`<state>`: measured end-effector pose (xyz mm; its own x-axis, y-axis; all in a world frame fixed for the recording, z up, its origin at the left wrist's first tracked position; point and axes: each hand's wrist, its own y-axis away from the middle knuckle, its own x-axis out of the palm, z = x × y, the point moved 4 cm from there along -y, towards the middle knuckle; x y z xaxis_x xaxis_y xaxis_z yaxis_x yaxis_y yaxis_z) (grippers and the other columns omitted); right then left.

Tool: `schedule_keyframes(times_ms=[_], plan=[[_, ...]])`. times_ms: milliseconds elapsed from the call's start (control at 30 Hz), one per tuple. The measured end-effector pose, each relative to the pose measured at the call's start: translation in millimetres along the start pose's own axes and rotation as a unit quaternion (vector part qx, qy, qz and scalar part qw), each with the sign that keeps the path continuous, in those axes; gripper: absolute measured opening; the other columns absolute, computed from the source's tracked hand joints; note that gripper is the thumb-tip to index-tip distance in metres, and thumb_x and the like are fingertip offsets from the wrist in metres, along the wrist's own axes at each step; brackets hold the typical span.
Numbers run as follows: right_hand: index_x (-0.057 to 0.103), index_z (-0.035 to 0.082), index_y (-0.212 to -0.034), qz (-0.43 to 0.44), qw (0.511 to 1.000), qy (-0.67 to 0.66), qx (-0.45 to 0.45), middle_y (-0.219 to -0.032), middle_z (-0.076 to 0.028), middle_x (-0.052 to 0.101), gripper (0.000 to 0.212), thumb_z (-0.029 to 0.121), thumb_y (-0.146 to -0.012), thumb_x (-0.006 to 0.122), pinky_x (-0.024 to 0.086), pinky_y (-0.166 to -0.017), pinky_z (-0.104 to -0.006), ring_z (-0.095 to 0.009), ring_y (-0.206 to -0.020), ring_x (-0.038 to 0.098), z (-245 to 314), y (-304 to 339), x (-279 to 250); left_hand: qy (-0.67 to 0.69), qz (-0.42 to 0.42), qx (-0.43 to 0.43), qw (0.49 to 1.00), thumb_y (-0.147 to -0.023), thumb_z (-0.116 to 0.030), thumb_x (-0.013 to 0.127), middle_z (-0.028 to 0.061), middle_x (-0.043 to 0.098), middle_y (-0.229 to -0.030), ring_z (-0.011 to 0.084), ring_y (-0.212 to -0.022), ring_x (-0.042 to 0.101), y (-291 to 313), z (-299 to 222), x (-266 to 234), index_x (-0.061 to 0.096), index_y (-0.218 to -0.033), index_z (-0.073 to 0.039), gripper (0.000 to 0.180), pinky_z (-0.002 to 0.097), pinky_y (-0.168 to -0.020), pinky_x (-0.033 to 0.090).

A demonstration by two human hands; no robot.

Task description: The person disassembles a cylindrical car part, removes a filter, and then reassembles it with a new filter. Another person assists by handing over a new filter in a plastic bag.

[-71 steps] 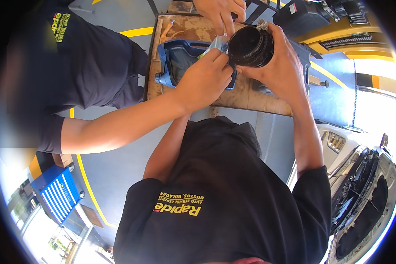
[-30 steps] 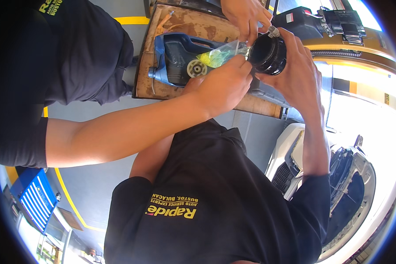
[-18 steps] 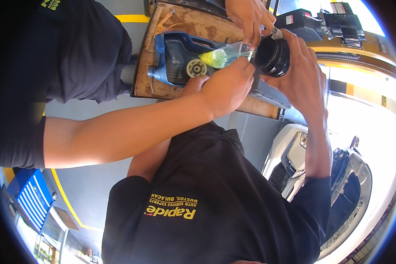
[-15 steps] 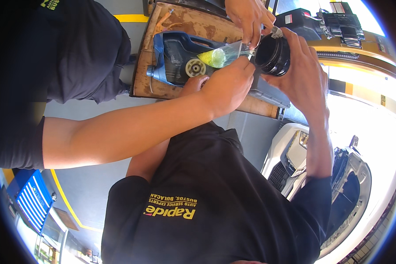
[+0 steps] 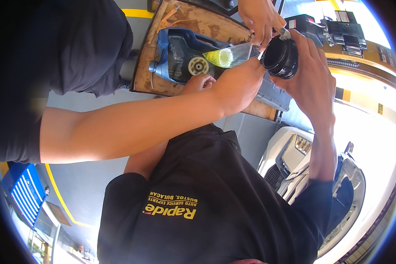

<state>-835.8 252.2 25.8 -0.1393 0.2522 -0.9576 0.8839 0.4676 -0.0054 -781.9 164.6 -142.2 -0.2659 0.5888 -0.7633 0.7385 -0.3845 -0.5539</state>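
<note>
My right hand [image 5: 313,81] grips a black round part [image 5: 280,59], hollow-looking with a ribbed side, its thumb beneath and fingers over the far side. A small metallic piece [image 5: 284,34] shows at its top edge. My left hand [image 5: 197,85] is curled closed beside a cut-open blue jug [image 5: 163,50]; what it holds, if anything, is hidden. A co-worker's hand [image 5: 242,86] reaches across from the left and pinches near the black part. Another person's hand [image 5: 260,20] comes from above. Between these two lies the mouth of a clear plastic bag [image 5: 240,53] with yellow-green contents.
The jug lies on a wooden bench top [image 5: 148,48], with a cream-rimmed round part [image 5: 198,66] inside it. A co-worker's forearm [image 5: 136,127] crosses over my left arm. Black machinery [image 5: 347,33] stands at the far right. A white car with its hood up [image 5: 290,149] is to the right.
The black part in my right hand, the bag and both co-worker hands have shifted slightly to the right. The grips look the same.
</note>
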Motion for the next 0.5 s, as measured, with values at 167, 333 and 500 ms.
schedule_keyframes(times_ms=[167, 333, 500], plan=[[0.054, 0.018, -0.160, 0.002, 1.000, -0.012, 0.002, -0.142, -0.005, 0.071, 0.103, 0.023, -0.070, 0.105, 0.063, -0.101, -0.0495, -0.033, -0.133, 0.068, 0, 0, -2, -0.014, 0.007, 0.001, 1.000, -0.092, -0.018, 0.067, 0.0074, 0.065, -0.104, 0.0238, -0.108, 0.058, -2, -1, -7, 0.080, -0.098, -0.004, 0.020, 0.0323, -0.099, 0.049], [0.053, 0.013, -0.157, -0.023, 0.998, -0.061, 0.016, -0.143, -0.008, 0.070, 0.102, 0.024, -0.071, 0.105, 0.061, -0.103, -0.0488, -0.034, -0.134, 0.068, -12, 7, 2, -0.119, 0.076, 0.047, 0.989, -0.093, -0.019, 0.066, 0.0063, 0.064, -0.103, 0.0229, -0.108, 0.058, -4, -1, -22, 0.080, -0.099, -0.004, 0.021, 0.0313, -0.099, 0.049], [0.049, 0.008, -0.159, -0.001, 0.954, -0.272, 0.122, -0.146, -0.017, 0.069, 0.105, 0.022, -0.073, 0.107, 0.055, -0.113, -0.0459, -0.031, -0.134, 0.070, -26, 21, 15, -0.113, 0.022, 0.037, 0.993, -0.094, -0.020, 0.066, 0.0059, 0.064, -0.102, 0.0229, -0.107, 0.058, -5, 7, -35, 0.079, -0.096, -0.006, 0.020, 0.0307, -0.102, 0.049]])
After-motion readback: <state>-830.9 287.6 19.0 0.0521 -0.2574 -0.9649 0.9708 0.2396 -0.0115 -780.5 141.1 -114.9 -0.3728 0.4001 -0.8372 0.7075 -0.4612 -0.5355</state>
